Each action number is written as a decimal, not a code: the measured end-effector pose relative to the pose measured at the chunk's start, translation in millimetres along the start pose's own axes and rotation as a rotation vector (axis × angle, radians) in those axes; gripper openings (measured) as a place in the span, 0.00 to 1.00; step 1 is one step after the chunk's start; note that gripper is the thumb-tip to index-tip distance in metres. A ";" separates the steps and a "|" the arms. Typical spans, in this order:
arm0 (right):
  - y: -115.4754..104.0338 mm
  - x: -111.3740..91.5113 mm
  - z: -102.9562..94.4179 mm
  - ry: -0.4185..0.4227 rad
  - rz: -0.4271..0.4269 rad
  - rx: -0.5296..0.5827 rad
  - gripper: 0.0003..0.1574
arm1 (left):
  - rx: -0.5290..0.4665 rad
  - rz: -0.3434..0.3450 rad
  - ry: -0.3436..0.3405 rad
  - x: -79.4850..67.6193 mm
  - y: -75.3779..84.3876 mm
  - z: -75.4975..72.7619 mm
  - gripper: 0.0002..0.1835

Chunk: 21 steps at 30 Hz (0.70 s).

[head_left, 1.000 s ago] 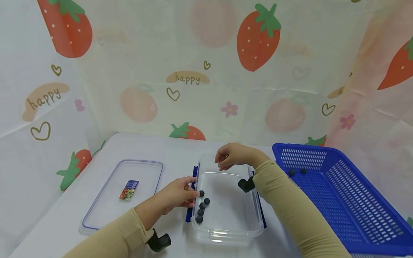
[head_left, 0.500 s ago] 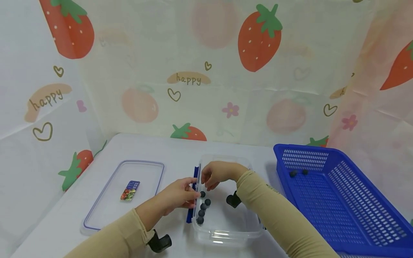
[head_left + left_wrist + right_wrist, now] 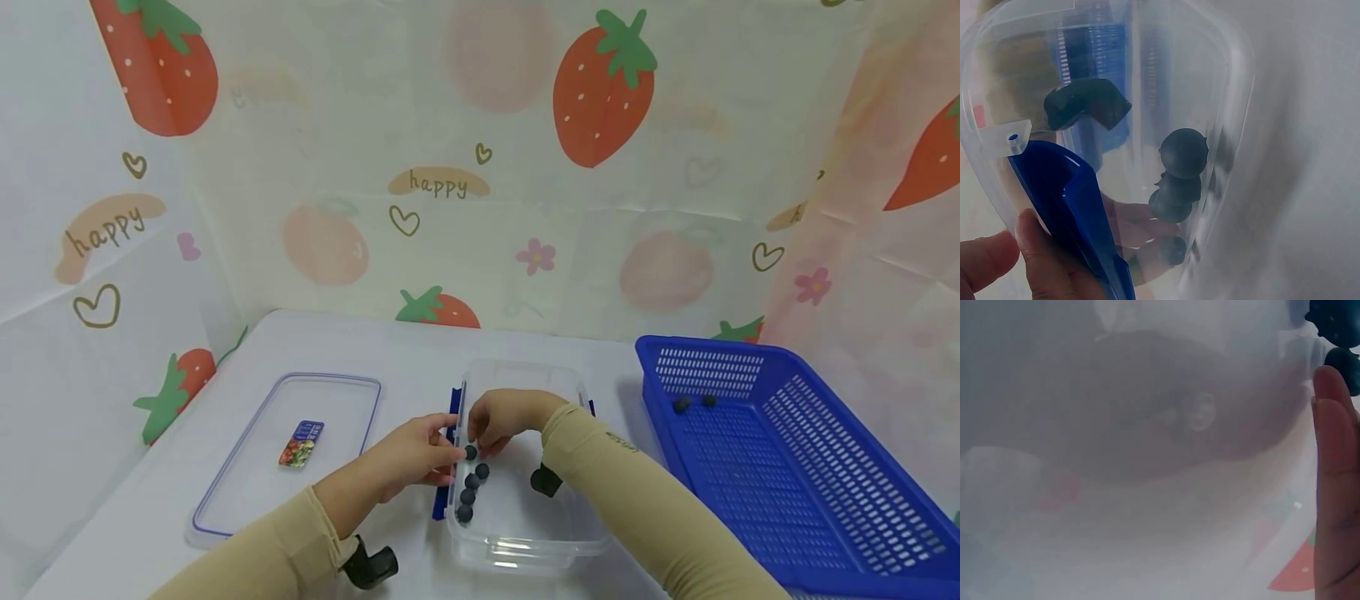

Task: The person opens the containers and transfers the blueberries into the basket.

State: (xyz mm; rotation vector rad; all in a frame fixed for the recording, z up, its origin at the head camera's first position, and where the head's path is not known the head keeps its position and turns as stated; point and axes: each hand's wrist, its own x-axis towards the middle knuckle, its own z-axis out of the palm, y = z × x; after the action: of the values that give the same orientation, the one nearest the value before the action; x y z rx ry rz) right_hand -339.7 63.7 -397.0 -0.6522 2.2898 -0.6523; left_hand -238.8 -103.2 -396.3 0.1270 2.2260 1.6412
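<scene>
Curled over the left wall of a clear plastic box (image 3: pixel 540 500), my left hand (image 3: pixel 411 450) grips the rim beside a blue side latch (image 3: pixel 1063 200). My right hand (image 3: pixel 510 417) is low inside the box near that wall, fingers bent, fingertips beside the farthest blueberry (image 3: pixel 470 452). Whether those fingertips pinch a berry is hidden. Several dark blueberries (image 3: pixel 472 482) lie in a line along the left side of the box. A fingertip (image 3: pixel 1333 394) comes right up to the berries in the right wrist view. Through the wall, the left wrist view shows another berry (image 3: pixel 1174 250) against the right fingers.
At the right stands a blue mesh basket (image 3: pixel 795 467) with two dark berries (image 3: pixel 693 402) at its far end. A clear lid (image 3: pixel 258 475) with a printed label (image 3: pixel 302 443) lies left on the white table (image 3: pixel 420 354). Black wrist cameras (image 3: pixel 370 567) sit on both sleeves.
My right hand has moved left from the box's far right part and lowered toward the berry row. The left hand stays on the rim. The row looks the same.
</scene>
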 end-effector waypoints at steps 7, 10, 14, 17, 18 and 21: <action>-0.2 0.3 2.2 0.010 0.014 0.055 0.08 | -0.001 -0.002 0.004 0.3 -0.4 -0.2 0.35; 0.5 1.0 1.3 0.016 0.006 0.054 0.09 | -0.004 -0.005 0.008 -0.1 0.3 0.4 0.34; 2.6 3.4 -1.7 0.031 -0.016 0.051 0.09 | -0.007 -0.004 0.011 -1.1 1.5 1.6 0.33; 4.5 5.1 -4.1 0.039 -0.039 0.080 0.08 | -0.010 -0.004 0.012 -1.6 1.9 2.0 0.33; 5.0 5.5 -5.0 0.041 -0.048 0.091 0.07 | -0.010 -0.004 0.012 -1.7 1.9 2.0 0.34; 4.8 5.0 -8.1 0.054 -0.071 0.118 0.06 | -0.009 -0.001 0.010 -1.5 1.5 1.7 0.33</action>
State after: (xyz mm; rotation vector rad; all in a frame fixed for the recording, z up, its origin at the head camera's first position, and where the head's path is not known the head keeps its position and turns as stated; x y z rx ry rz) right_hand -350.0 66.5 -396.8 -0.6693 2.2657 -0.8409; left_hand -237.0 -101.6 -395.0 0.1148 2.2251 1.6550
